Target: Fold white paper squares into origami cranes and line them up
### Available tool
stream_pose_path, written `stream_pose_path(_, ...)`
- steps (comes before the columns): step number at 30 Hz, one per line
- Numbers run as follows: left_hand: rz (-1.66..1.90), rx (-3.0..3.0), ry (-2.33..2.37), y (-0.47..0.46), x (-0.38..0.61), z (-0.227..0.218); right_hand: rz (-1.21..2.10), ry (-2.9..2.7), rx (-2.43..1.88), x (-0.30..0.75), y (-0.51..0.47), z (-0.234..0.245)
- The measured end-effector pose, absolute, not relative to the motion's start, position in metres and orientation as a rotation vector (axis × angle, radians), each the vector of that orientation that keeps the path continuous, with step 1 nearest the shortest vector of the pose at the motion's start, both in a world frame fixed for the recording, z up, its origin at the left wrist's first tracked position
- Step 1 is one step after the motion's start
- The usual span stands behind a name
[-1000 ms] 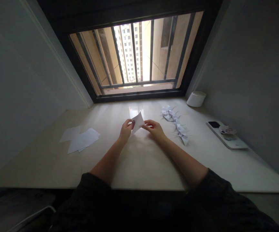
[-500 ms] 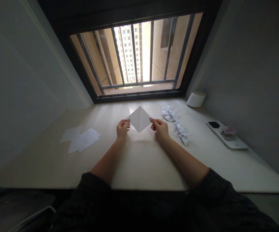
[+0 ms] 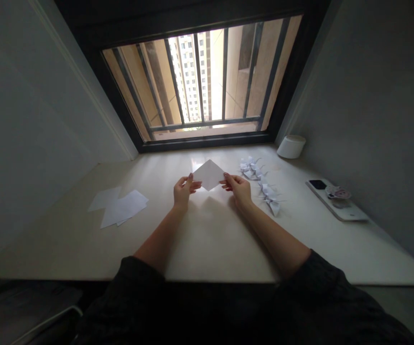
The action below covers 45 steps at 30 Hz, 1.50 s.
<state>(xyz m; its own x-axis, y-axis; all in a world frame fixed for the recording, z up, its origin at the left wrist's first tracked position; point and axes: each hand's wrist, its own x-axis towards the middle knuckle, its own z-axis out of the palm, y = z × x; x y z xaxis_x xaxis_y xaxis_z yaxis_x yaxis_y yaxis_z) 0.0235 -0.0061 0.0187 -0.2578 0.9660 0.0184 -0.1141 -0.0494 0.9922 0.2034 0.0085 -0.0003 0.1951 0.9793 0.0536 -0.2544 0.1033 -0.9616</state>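
A white sheet of paper (image 3: pixel 209 174), turned so that it looks like a diamond, is held up between my two hands. My left hand (image 3: pixel 184 189) pinches its left corner, thumb on top and fingers beneath. At the opposite corner my right hand (image 3: pixel 239 188) grips the paper the same way. The sheet sits a little above the white sill, with a faint shadow or reflection below it. Just right of my right hand lies a row of several small folded paper cranes (image 3: pixel 268 192).
Loose white paper sheets (image 3: pixel 123 209) overlap on the sill (image 3: pixel 203 249) at the left. On the right rest a phone (image 3: pixel 350 211) with a round grip on its back and a white cup-like object (image 3: pixel 291 146). A barred window (image 3: pixel 207 86) stands behind.
The paper has tilted, so its diamond looks flatter and its lower corner sits higher. Fingers of both hands now reach further under it. The things on the sill stay put.
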Motion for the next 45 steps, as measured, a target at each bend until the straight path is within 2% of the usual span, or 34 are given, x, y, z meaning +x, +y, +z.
stream_pose_path(14,1.579,1.124,1.301,-0.0089,0.0269,0.0195,1.073,-0.951,-1.054,0.2042,0.0029,0.0071)
stream_pose_path(39,1.669,0.771,1.105,-0.0036,0.0306,0.0137,1.04,-0.883,-0.938,0.1974,0.0075,0.0008)
stream_pose_path(45,1.616,0.884,1.147,-0.006,0.0283,0.0167,1.004,-0.951,-0.92,0.198,0.0014,0.008)
